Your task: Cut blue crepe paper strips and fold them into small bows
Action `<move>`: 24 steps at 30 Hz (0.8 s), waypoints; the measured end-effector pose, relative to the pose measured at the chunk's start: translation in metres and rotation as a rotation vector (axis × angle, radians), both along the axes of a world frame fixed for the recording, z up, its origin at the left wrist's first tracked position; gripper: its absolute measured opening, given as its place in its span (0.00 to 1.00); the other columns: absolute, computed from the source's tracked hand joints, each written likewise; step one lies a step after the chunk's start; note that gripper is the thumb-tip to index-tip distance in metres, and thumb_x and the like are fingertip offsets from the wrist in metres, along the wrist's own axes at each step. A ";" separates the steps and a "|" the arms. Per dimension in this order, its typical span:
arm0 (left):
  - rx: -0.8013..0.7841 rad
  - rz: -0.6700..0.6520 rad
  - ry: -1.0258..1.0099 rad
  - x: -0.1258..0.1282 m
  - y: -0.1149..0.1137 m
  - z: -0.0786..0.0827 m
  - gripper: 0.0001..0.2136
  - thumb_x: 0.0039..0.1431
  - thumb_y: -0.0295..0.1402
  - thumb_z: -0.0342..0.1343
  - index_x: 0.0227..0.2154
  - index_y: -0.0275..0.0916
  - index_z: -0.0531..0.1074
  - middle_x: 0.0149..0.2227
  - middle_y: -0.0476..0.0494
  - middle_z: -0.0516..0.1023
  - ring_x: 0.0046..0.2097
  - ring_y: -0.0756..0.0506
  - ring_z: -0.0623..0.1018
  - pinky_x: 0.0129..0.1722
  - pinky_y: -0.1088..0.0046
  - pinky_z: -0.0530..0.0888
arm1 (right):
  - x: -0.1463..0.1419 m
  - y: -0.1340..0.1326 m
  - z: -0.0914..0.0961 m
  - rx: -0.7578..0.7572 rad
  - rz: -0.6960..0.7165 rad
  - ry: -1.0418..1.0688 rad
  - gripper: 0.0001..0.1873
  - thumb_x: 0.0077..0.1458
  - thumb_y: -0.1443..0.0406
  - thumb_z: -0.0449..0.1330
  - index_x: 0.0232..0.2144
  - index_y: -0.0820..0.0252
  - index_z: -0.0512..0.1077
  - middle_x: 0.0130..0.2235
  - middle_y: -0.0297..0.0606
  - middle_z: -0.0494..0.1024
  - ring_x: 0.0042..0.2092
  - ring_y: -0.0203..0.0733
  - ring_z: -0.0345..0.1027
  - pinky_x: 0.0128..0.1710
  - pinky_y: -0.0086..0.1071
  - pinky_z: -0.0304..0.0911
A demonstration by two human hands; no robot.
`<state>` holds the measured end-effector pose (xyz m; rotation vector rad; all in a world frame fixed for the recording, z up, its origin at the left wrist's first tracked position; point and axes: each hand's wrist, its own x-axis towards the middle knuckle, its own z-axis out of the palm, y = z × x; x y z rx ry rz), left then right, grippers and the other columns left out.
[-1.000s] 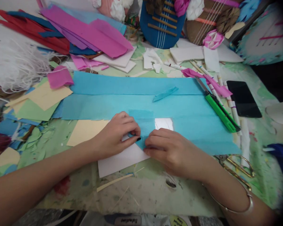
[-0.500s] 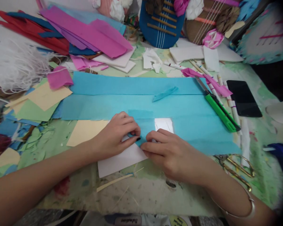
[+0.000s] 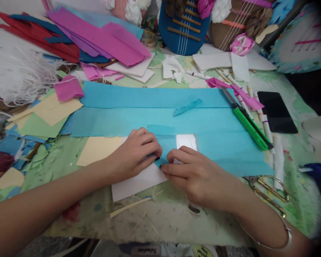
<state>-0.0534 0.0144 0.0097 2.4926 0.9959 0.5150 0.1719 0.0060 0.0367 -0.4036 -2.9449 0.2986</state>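
My left hand (image 3: 143, 151) is closed, thumb against curled fingers, on a small piece of blue crepe paper (image 3: 164, 142). Close beside it, my right hand (image 3: 189, 171) is pinched too, its fingertips at the same piece's lower right edge. The small blue piece lies partly over a white sheet of paper (image 3: 136, 187) under both hands. Beyond the hands spread wide sheets of blue crepe paper (image 3: 117, 119), with a thin blue strip (image 3: 187, 107) on top. A white patch with pencil lines (image 3: 186, 141) shows just past my right hand. The fingers hide the exact grip.
A green box cutter (image 3: 250, 126), blade out, lies at the right by a black phone (image 3: 276, 111). Gold-handled scissors (image 3: 267, 192) rest near my right forearm. White string (image 3: 18, 75), paper scraps (image 3: 45, 121) and pink crepe paper (image 3: 101, 35) crowd the left and back.
My left hand has shifted very slightly right at the small blue piece. Both hands stay pinched at about the same place; the papers and tools lie as before.
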 end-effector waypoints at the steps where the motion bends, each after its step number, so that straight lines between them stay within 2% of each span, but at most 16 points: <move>1: 0.010 -0.002 -0.001 0.000 0.000 0.000 0.06 0.64 0.29 0.46 0.33 0.39 0.68 0.35 0.44 0.70 0.41 0.44 0.65 0.41 0.63 0.61 | 0.000 0.000 0.000 0.002 0.002 -0.004 0.12 0.62 0.71 0.54 0.26 0.64 0.71 0.34 0.41 0.74 0.41 0.44 0.59 0.38 0.37 0.57; 10: -0.060 0.031 0.012 -0.001 0.000 -0.001 0.04 0.62 0.30 0.48 0.33 0.38 0.66 0.35 0.44 0.71 0.41 0.44 0.66 0.43 0.63 0.63 | -0.002 -0.001 0.001 -0.025 0.008 0.014 0.09 0.62 0.71 0.53 0.30 0.64 0.71 0.35 0.42 0.75 0.44 0.44 0.64 0.42 0.38 0.60; 15: -0.040 0.017 0.011 0.000 0.000 0.000 0.05 0.62 0.29 0.47 0.31 0.38 0.66 0.34 0.44 0.70 0.41 0.44 0.65 0.42 0.63 0.62 | -0.003 -0.002 0.002 -0.025 -0.001 -0.011 0.10 0.64 0.71 0.50 0.34 0.63 0.70 0.34 0.41 0.75 0.43 0.44 0.63 0.43 0.38 0.59; 24: -0.058 0.011 0.020 -0.001 -0.003 0.004 0.03 0.56 0.30 0.54 0.33 0.38 0.66 0.36 0.44 0.68 0.41 0.43 0.64 0.42 0.62 0.61 | -0.002 -0.003 0.004 -0.019 -0.007 -0.020 0.10 0.64 0.72 0.48 0.36 0.64 0.69 0.32 0.41 0.74 0.43 0.44 0.63 0.42 0.38 0.58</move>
